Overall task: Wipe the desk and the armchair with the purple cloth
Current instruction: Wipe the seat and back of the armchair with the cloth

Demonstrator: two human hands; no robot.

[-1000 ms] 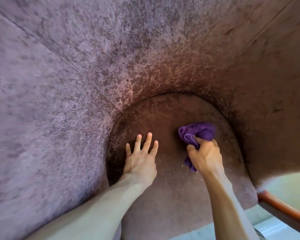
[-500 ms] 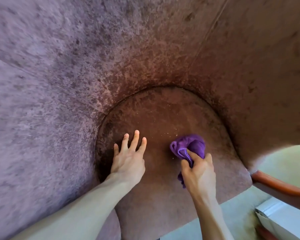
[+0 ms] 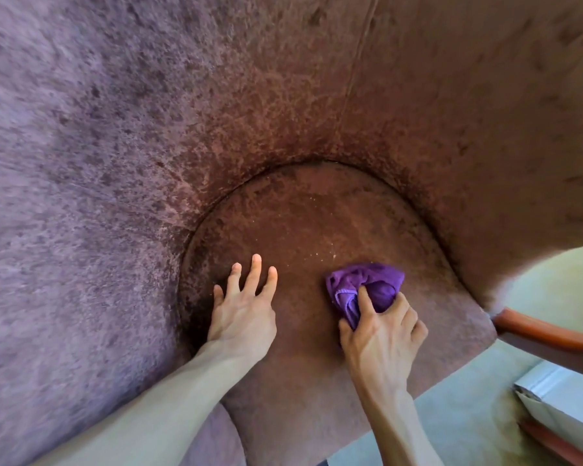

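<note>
The armchair fills the view, its curved mauve-brown velvet back [image 3: 216, 112] wrapping round a rounded seat cushion [image 3: 303, 223]. Small pale crumbs dot the seat just beyond the cloth. My right hand [image 3: 381, 334] grips the bunched purple cloth [image 3: 367, 284] and holds it down on the seat at centre right. My left hand [image 3: 243, 307] rests flat on the seat's left side, fingers straight and spread, beside the inner wall of the chair.
The chair's wooden arm [image 3: 546, 331] juts out at the right edge. Pale floor [image 3: 458, 428] shows beneath it, with a white box-like object [image 3: 552, 398] at the lower right corner. The desk is out of view.
My right hand has drawn the purple cloth toward me across the seat, from near the back of the cushion. The left hand stays planted on the seat. The view shifted slightly.
</note>
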